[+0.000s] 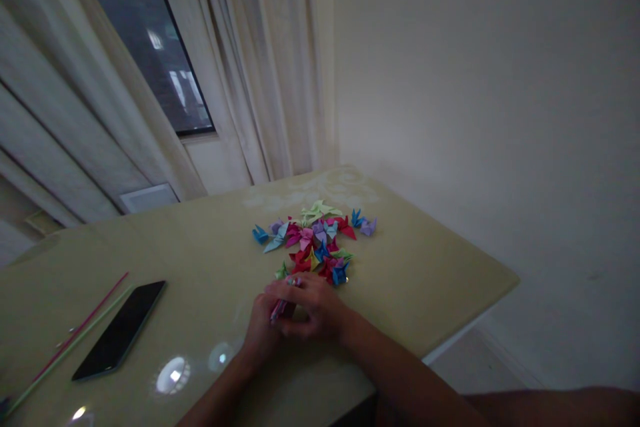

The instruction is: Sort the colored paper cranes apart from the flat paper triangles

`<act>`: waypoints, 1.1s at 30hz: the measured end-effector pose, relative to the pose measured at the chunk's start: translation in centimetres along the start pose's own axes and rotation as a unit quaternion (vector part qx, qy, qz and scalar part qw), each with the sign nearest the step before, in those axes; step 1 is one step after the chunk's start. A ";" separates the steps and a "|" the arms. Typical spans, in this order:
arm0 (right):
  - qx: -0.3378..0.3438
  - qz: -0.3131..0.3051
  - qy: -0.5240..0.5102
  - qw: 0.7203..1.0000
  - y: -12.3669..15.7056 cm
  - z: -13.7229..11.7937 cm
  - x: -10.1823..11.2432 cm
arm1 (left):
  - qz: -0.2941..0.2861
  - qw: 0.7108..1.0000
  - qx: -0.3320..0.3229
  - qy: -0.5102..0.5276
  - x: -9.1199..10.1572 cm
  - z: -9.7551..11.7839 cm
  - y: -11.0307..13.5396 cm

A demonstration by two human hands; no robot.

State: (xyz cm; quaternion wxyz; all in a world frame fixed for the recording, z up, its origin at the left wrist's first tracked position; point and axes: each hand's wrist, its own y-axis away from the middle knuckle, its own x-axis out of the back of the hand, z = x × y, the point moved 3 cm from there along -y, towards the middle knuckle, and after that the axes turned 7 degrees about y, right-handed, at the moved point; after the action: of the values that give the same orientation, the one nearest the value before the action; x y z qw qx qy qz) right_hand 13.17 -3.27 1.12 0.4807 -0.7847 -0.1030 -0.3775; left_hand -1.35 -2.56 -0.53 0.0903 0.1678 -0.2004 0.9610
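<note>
My left hand point(261, 328) and my right hand point(315, 310) rest together on the yellowish table point(200, 260), just in front of a heap of small folded paper pieces point(316, 243) in pink, red, blue, green and purple. Both hands have their fingers pinched round a small pink and white folded paper piece point(278, 310) held between them. The nearest pieces of the heap lie a little beyond my right fingertips.
A dark phone point(120, 330) lies flat on the table at the left. Beside it lie a pink straw point(83, 323) and a green straw point(70, 347). Curtains point(260, 60) and a dark window point(150, 33) are behind. The table's right edge point(470, 320) drops to the floor.
</note>
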 end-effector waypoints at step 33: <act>0.011 0.002 0.049 0.999 0.2 0.1 -0.1 | -0.065 0.995 0.065 0.023 -0.7 0.2 0.1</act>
State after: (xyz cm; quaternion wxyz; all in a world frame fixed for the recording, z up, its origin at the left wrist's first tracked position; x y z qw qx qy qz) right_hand 13.25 -3.29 0.83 0.4943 -0.7603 -0.0815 -0.4136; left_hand -0.64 -2.82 -0.70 0.1457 0.1637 -0.1238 0.9678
